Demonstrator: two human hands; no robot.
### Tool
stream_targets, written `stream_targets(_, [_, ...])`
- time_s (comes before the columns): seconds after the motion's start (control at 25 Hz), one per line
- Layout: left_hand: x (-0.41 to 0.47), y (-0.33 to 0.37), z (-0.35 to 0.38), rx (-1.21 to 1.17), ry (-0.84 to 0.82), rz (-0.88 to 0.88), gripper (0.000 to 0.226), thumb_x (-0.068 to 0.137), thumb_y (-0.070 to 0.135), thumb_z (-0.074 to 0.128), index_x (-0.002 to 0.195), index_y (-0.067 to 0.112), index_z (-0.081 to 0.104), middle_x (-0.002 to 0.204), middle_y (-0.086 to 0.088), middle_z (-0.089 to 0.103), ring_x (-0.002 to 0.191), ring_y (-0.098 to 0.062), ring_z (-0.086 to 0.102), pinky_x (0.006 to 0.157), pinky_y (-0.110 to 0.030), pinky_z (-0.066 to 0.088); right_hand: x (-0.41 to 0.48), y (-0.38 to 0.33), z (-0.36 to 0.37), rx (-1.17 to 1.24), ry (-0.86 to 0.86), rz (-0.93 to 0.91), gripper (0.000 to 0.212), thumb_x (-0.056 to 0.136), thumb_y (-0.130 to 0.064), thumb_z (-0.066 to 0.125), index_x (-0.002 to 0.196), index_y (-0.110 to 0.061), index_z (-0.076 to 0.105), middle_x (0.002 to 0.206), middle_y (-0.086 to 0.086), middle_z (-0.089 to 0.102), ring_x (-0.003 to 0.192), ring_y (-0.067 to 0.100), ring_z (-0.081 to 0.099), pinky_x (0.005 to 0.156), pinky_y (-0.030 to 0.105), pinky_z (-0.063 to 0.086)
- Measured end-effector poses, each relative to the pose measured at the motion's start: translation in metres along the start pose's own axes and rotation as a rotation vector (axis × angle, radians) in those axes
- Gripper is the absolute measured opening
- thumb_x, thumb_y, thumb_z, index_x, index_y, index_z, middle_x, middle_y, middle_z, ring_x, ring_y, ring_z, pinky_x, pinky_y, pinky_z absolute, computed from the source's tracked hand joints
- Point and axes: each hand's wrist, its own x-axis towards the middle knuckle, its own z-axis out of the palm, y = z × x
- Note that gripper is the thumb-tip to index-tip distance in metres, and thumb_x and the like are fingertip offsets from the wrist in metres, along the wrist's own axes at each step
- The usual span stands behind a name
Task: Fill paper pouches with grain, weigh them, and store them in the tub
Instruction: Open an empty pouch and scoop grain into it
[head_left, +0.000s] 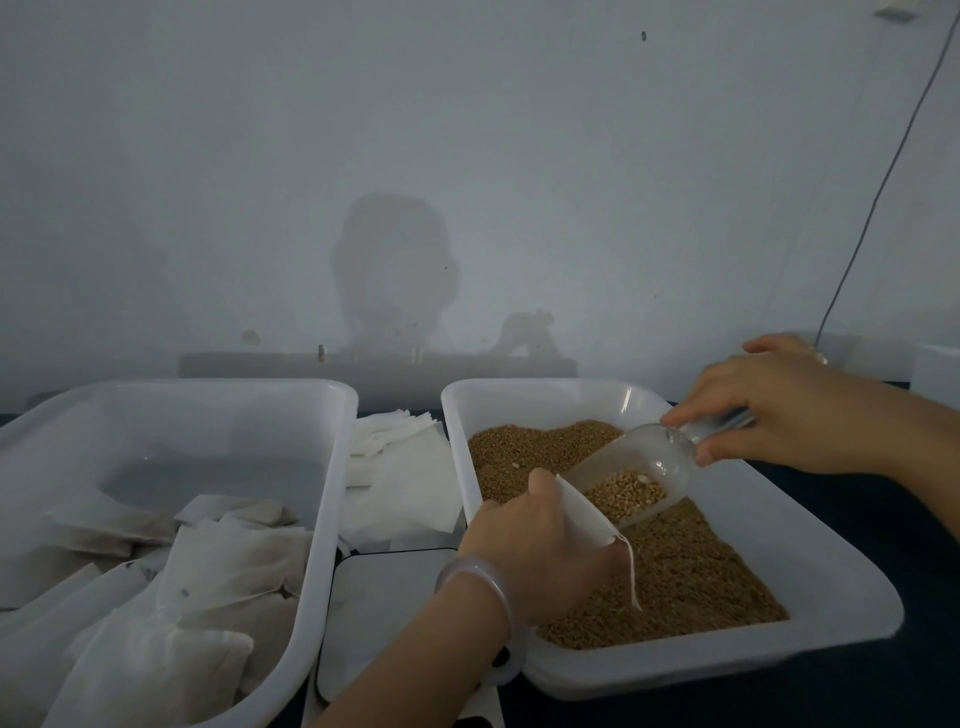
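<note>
My left hand (530, 551) grips a white paper pouch (582, 514) with a dangling string, held open over the grain tray (810, 587). My right hand (779, 405) holds a clear plastic scoop (639, 478) by its handle, tilted down toward the pouch mouth. A small heap of grain lies in the scoop's bowl. Brown grain (670, 577) covers much of the tray floor. At the left, a white tub (322, 467) holds several filled pouches (208, 566). A scale (374, 613) sits between tub and tray, partly hidden by my left forearm.
A stack of empty white pouches (400, 467) lies behind the scale, between tub and tray. The wall stands close behind the table. A thin cable (883, 187) hangs down the wall at the right. Dark tabletop shows right of the tray.
</note>
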Motion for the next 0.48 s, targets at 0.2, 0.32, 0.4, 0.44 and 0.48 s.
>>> stream_targets(0.2, [-0.0012,-0.0024,-0.0026,-0.093,0.075,-0.035,0.058,0.063,0.077,0.048,0.095,0.032,0.032,0.079,0.018,0.048,0.075,-0.009,0.054,0.055,-0.020,0.039,0.0026,-0.0040,-0.0033,-0.029,0.019,0.001,0.026,0.074,-0.063,0.054,0.098,-0.066,0.045,0.098,-0.038,0.049,0.092,-0.023,0.037,0.102,0.018,-0.001])
stream_targets(0.32, [-0.0012,-0.0029,-0.0019,-0.092,0.085,-0.045,0.056,0.064,0.074,0.050,0.096,0.031,0.033,0.078,0.019,0.048,0.074,-0.009,0.054,0.055,-0.021,0.039,0.0027,-0.0058,-0.0047,-0.001,0.008,0.016,0.044,0.062,-0.073,0.039,0.104,-0.063,0.049,0.100,-0.037,0.050,0.094,-0.023,0.038,0.104,0.019,-0.001])
stream_targets(0.4, [-0.0011,-0.0025,-0.0011,-0.086,0.083,-0.054,0.057,0.063,0.075,0.050,0.095,0.031,0.034,0.079,0.018,0.050,0.075,-0.009,0.056,0.056,-0.022,0.042,0.0024,-0.0077,-0.0064,-0.049,0.012,0.008,0.035,0.066,-0.072,0.042,0.100,-0.066,0.044,0.100,-0.037,0.049,0.094,-0.022,0.037,0.103,0.018,-0.003])
stream_targets(0.44, [-0.0012,-0.0020,-0.0011,-0.086,0.085,-0.060,0.057,0.063,0.076,0.049,0.095,0.031,0.034,0.079,0.018,0.050,0.074,-0.008,0.056,0.055,-0.022,0.042,0.0025,-0.0086,-0.0076,-0.077,0.020,0.003,0.029,0.071,-0.069,0.047,0.099,-0.066,0.043,0.099,-0.037,0.048,0.094,-0.021,0.037,0.103,0.018,-0.004])
stream_targets(0.48, [-0.0011,-0.0015,-0.0011,-0.090,0.087,-0.067,0.058,0.062,0.076,0.049,0.095,0.031,0.035,0.079,0.018,0.051,0.074,-0.007,0.056,0.054,-0.021,0.042,0.0028,-0.0101,-0.0098,-0.096,0.034,-0.005,0.025,0.074,-0.065,0.051,0.098,-0.067,0.043,0.098,-0.037,0.048,0.094,-0.020,0.037,0.103,0.018,-0.004])
